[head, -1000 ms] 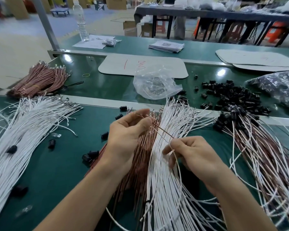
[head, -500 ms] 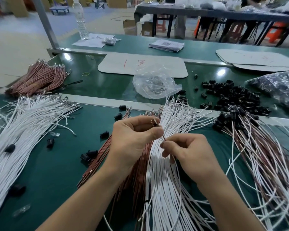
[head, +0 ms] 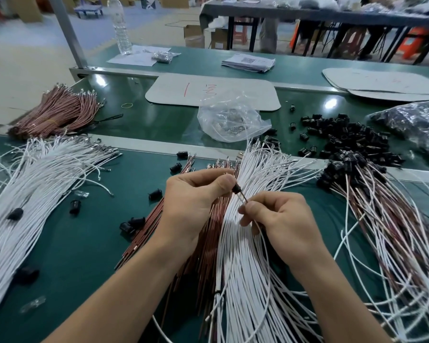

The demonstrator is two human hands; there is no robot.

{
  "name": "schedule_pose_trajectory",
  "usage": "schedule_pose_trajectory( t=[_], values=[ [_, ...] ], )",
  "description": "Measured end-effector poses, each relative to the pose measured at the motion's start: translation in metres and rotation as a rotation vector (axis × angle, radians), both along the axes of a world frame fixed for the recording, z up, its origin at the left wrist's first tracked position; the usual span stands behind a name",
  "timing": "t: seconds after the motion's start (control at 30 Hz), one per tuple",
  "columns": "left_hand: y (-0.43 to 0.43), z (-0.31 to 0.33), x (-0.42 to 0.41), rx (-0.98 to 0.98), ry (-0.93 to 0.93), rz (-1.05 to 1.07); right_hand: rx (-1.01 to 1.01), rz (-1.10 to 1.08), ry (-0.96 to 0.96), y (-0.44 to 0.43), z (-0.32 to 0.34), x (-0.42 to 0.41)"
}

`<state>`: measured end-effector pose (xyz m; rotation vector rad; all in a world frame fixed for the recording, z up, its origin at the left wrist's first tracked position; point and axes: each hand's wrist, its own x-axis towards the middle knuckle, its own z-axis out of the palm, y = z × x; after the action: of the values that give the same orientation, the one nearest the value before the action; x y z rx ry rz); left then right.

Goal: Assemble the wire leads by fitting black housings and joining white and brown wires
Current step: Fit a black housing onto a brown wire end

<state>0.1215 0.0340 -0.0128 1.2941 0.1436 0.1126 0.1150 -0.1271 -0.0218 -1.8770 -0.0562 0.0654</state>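
Left hand pinches tiny stiff housing; right hand pinches limp light wire near its tip.

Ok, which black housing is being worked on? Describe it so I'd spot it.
On the green work table, look above the central fan of white wires. The small black plastic housing is pinched at the thumb tip of the left hand, a thin brown wire running from it to the right hand. Unlike the loose housings around, it is held off the table.
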Motion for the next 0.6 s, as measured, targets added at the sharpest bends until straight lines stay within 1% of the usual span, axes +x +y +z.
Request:
schedule_pose_trajectory(
  t=[0.1,0.17,0.27,0.43,0.5,0.53,0.6],
  values=[
    [0.002,-0.001,0.001,-0.001,0.009,0.043,0.005,0.005,-0.006,0.002,-0.001,0.0],
    [0.0,-0.002,0.002,-0.034,0.042,0.053,0.004,0.003,-0.002,0.003,-0.001,0.0],
    [0.0,-0.001,0.003,-0.111,0.077,0.023,0.001,0.002,-0.004,0.003,-0.001,0.001],
    [0.006,0.0,0.005,-0.121,0.108,-0.045,0.014,0.023,-0.018,0.001,-0.001,0.0],
    [0.013,0.0,0.007,-0.12,0.117,-0.112,0.043,-0.011,-0.042,0.0,-0.002,0.0],
    [0.018,0.0,0.009,-0.12,0.122,-0.177,0.047,-0.043,-0.072,-0.001,-0.002,0.0],
    [0.031,0.003,0.01,-0.113,0.104,-0.384,0.02,-0.082,-0.147,-0.002,-0.001,0.002]
  ],
)
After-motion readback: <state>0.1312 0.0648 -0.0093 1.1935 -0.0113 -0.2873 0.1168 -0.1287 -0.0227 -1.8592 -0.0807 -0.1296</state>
